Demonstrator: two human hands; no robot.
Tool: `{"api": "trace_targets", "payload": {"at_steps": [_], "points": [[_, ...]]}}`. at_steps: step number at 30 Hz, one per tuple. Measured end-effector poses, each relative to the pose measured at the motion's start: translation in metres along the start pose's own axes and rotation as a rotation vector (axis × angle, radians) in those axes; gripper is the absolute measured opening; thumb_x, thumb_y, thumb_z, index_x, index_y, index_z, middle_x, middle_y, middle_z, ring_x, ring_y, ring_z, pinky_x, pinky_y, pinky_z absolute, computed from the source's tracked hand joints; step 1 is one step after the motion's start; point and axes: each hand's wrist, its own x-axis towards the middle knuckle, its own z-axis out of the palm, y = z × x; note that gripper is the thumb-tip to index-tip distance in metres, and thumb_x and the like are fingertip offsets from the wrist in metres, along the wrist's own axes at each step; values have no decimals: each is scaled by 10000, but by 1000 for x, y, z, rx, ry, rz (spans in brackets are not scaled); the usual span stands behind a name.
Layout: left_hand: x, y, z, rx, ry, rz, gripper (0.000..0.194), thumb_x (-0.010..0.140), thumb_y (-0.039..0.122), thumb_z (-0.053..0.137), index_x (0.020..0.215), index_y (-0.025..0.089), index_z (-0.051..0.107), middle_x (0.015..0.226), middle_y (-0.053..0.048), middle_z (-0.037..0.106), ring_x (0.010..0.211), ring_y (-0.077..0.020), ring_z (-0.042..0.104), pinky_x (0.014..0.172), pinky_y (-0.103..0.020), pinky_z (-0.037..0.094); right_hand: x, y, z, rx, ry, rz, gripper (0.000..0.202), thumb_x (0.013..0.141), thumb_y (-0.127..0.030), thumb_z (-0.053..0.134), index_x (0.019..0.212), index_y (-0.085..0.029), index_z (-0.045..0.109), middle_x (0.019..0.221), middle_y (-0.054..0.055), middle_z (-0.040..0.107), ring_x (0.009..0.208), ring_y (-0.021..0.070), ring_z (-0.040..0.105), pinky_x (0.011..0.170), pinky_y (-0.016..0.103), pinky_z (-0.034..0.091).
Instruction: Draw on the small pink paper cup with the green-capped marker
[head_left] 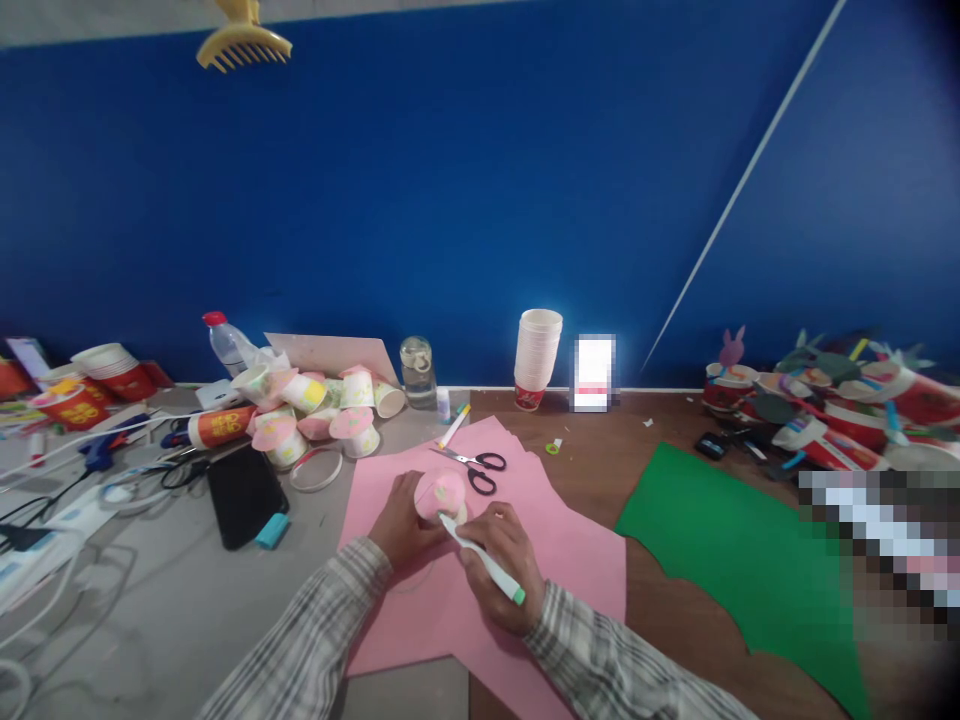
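Pink-topped cup (439, 490) sits on the pink paper (559, 535), roughly mid-counter (315, 620), between the two hands. Left hand (406, 522) is curled against its side, holding it; exact finger placement partly hidden. Right hand (506, 565) is closed on a white marker (491, 570) in a writing grip, tip at the near edge of the pink top; contact too small to confirm. Cup looks like paper: should be very light, a bit springy, easy to dent, likely to skid under pen pressure. Best held low round the side wall, lightly, off the pink disc, which looks thin and could bend or smudge. Marker seems light and stiff; barrel is the place to grip. Scissors (480, 470) lie just beyond, on the same paper. Containers: more pink-topped cups (358, 434) clustered at left, some tipped over, contents not readable. Glass jar (420, 385) behind has clear liquid, probably water. Red-capped bottle (227, 345) further left, fill unclear. Tall paper-cup stack (536, 355) is nested cups, leaning slightly; inside of top one not visible. Far right, red cup (729, 390) with a pink rabbit cut-out (733, 347) at its rim.
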Motion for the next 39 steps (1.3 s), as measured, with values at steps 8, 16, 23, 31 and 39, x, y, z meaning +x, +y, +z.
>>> {"api": "trace_targets", "payload": {"at_steps": [8, 16, 23, 31, 39], "points": [[-1, 1, 0, -14, -12, -20, 427, 461, 365, 750, 817, 224, 562, 816, -3, 532, 812, -227, 481, 725, -387, 443, -2, 2, -3, -13, 48, 27, 202, 710, -125, 567, 859, -246, 635, 662, -6, 675, 608, 203, 596, 659, 377, 470], [0, -1, 1, 7, -10, 12, 424, 470, 412, 739, 814, 222, 580, 807, -12, 546, 794, -230, 496, 727, -398, 441, 0, 0, -2, -17, 21, -1, 211, 707, -114, 579, 879, -231, 619, 688, -6, 686, 622, 190, 599, 696, 371, 462], [-2, -2, 3, 21, 3, 30, 424, 496, 418, 729, 844, 226, 580, 836, -16, 547, 805, -232, 497, 733, -395, 431, 1, -1, -1, -24, -28, -14, 217, 707, -118, 572, 888, -232, 607, 696, -11, 685, 618, 181, 599, 714, 372, 451], [-1, -4, 2, 4, -13, 17, 483, 432, 403, 765, 840, 227, 576, 837, -7, 535, 804, -230, 492, 729, -393, 437, 0, 2, -4, -14, 15, -3, 195, 706, -109, 580, 856, -227, 619, 670, -14, 686, 593, 174, 594, 705, 365, 445], [-1, -4, 2, -1, -12, 5, 463, 477, 381, 748, 874, 230, 566, 839, -6, 526, 816, -233, 491, 742, -396, 435, 0, 0, -1, -14, -3, 22, 206, 711, -122, 560, 862, -246, 624, 672, -22, 687, 607, 186, 595, 708, 379, 451]]}}
